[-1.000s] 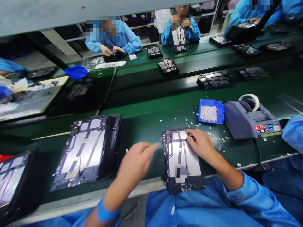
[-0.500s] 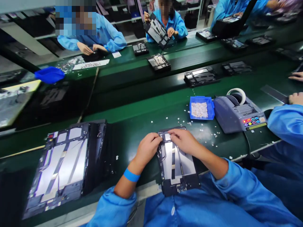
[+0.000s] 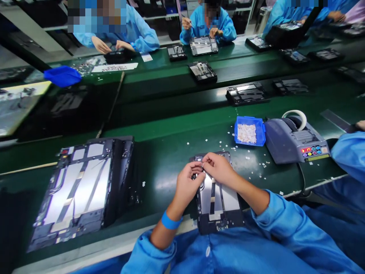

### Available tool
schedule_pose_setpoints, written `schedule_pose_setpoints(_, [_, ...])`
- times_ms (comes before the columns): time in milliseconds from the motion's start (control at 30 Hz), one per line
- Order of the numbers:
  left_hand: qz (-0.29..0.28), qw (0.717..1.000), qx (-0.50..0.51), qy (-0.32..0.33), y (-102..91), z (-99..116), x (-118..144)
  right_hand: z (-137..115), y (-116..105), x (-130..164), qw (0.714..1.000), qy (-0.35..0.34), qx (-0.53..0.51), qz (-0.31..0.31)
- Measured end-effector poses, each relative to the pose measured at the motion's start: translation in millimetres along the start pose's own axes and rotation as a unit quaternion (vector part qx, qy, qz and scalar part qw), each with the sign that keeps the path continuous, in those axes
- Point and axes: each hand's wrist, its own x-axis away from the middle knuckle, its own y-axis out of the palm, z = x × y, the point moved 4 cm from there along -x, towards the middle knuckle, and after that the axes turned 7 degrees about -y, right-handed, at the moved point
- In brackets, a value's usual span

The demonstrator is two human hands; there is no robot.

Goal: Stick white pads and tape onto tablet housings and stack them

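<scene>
At the near edge of the green bench (image 3: 171, 152), the left hand (image 3: 186, 186) and right hand (image 3: 219, 167) pinch together over the opened tablet's (image 3: 218, 201) top end, apparently seating a small piece; pressing it flat seems next.

Green bench (image 3: 171, 156) before me. On it: my open tablet (image 3: 218, 198) at near edge, bigger tablet stack (image 3: 85, 186) to left, blue tray (image 3: 250, 131) of white bits, grey tape dispenser (image 3: 295, 142) beside tray, white scraps (image 3: 261, 167) scattered between.
</scene>
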Motion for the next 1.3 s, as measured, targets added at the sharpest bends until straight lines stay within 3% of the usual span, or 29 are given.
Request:
schedule_pose_setpoints(67, [0.004, 1.000, 0.017, -0.004, 2.6, 0.1, -2.1, -2.3, -1.2, 1.6, 0.998, -0.058, 0.017, 0.017])
schedule_pose_setpoints(167, [0.009, 0.999, 0.041, -0.014, 5.5, 0.4, -8.2, -4.0, -0.6, 4.0, 0.986, -0.160, 0.039, -0.008])
schedule_pose_setpoints(300, [0.018, 1.000, 0.013, -0.015, 8.4, 1.3, -18.1, -0.7, -1.2, 5.9, 0.974, -0.220, 0.045, -0.034])
schedule_pose_setpoints(400, [0.055, 0.998, -0.032, 0.006, 2.9, 2.7, -18.5, 5.1, -5.0, 4.6, 0.983, -0.174, 0.036, -0.036])
schedule_pose_setpoints(500, [0.113, 0.981, -0.140, 0.076, -8.3, 6.8, -5.7, 16.3, -6.1, 2.0, 0.996, -0.018, -0.061, -0.061])
schedule_pose_setpoints(600, [0.106, 0.952, -0.241, 0.155, -9.1, 10.2, 12.7, 23.4, -1.0, 2.3, 0.967, 0.129, -0.205, -0.074])
schedule_pose_setpoints(667, [0.081, 0.943, -0.268, 0.177, -4.2, 9.9, 20.3, 22.9, 2.8, 3.6, 0.953, 0.165, -0.244, -0.070])
schedule_pose_setpoints(767, [0.083, 0.946, -0.272, 0.158, 0.4, 8.3, 20.2, 17.3, 7.2, 6.6, 0.959, 0.148, -0.229, -0.073])
schedule_pose_setpoints(900, [0.113, 0.957, -0.253, 0.084, -5.4, 5.9, 10.0, 14.1, 6.6, 5.2, 0.972, 0.149, -0.178, -0.040])
schedule_pose_setpoints(1033, [0.073, 0.972, -0.220, 0.027, -9.0, 6.4, -0.6, 14.2, 10.1, -4.2, 0.970, 0.178, -0.166, -0.022])
schedule_pose_setpoints(1133, [0.040, 0.974, -0.223, -0.001, -7.1, 7.5, -7.6, 11.8, 14.7, -5.4, 0.976, 0.145, -0.157, -0.047])
schedule_pose_setpoints(1200, [0.028, 0.968, -0.251, 0.003, -5.4, 8.2, -10.8, 10.7, 9.9, -3.5, 0.988, 0.110, -0.103, -0.035])
schedule_pose_setpoints(1300, [0.041, 0.944, -0.325, 0.051, -4.1, 9.7, -13.0, 6.0, -5.8, -3.7, 0.997, 0.038, 0.070, 0.005])
